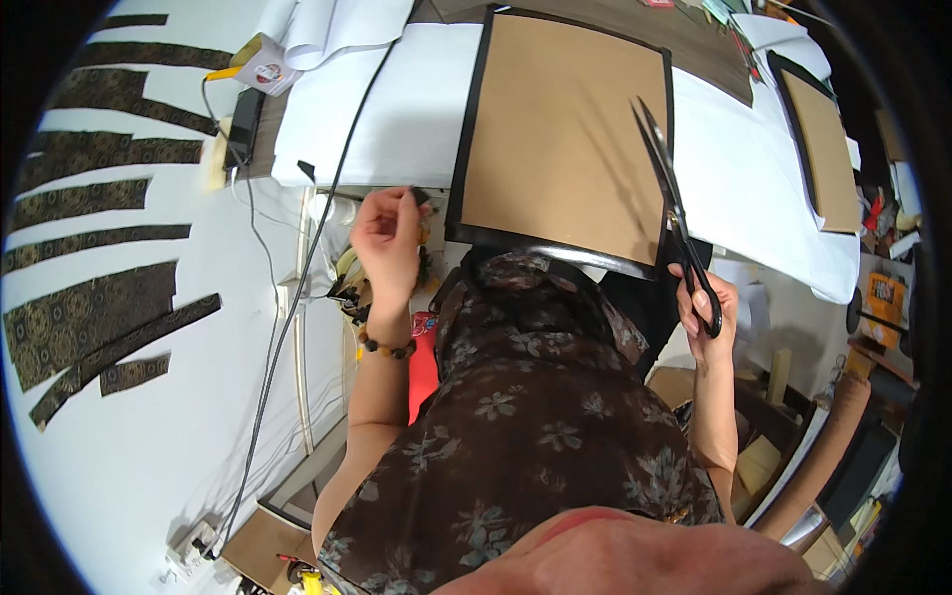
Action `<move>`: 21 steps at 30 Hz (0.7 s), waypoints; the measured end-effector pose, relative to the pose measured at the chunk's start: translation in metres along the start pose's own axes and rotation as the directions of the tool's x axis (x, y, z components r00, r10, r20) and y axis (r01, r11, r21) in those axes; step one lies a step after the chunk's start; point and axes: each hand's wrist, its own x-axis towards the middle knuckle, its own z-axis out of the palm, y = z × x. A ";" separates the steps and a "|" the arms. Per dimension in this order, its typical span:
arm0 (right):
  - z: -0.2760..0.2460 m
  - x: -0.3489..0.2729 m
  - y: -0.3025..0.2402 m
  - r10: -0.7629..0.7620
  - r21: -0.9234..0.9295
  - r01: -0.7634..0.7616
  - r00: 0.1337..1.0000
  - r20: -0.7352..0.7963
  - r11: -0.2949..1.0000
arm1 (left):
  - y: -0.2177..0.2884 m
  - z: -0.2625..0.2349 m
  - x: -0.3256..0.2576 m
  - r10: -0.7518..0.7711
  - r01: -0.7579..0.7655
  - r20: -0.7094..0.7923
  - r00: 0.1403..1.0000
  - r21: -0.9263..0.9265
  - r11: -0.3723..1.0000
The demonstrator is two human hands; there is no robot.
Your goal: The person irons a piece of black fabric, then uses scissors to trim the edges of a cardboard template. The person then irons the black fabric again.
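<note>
A brown board (565,129) with black-covered edges lies in front of me, its near edge jutting past the table toward my lap. My right hand (708,307) grips a pair of black-handled scissors (670,193) by the finger loops. Their blades point up and away over the board's right side, slightly parted. Left of the board's near corner is my left hand (385,243), raised off the table with fingers curled. Between its thumb and fingers is a small black scrap (420,196), partly hidden. Another small black piece (307,171) rests by the white cloth's left edge.
White cloth (397,109) covers part of the table. A similar board (818,149) lies at the right. A black cable (342,169) runs down the left side. Patterned dark strips (94,203) hang on the left wall. White paper rolls (342,28) sit at the back left.
</note>
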 end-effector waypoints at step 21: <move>-0.010 0.003 0.006 -0.076 0.110 0.086 0.993 -0.090 0.990 | -0.012 -0.133 0.157 0.293 -0.494 0.461 0.838 0.869 0.044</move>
